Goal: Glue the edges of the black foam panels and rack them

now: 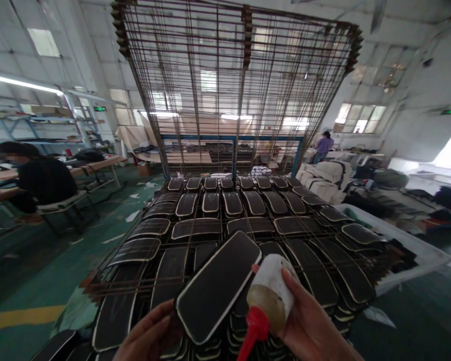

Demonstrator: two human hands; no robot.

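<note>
My left hand [156, 331] grips the lower left edge of a black padded panel [220, 286], a rounded rectangle with a pale line of glue along its rim. The panel is tilted in front of me. In my right hand [304, 316] is a squeeze bottle [272, 286], whitish with a yellowish shoulder. Its red nozzle [253, 328] points down toward me, just right of the panel's lower end. Fingers of the right hand wrap round the bottle's body. The left fingertips are partly hidden behind the panel.
Beneath my hands, a wire rack [195, 235] carries rows of similar black panels [233, 203]. More wire shelves [218, 75] are raised behind it. A seated person [47, 175] is at the left, another person [324, 145] at the far right. A white bin [417, 250] stands right of the rack.
</note>
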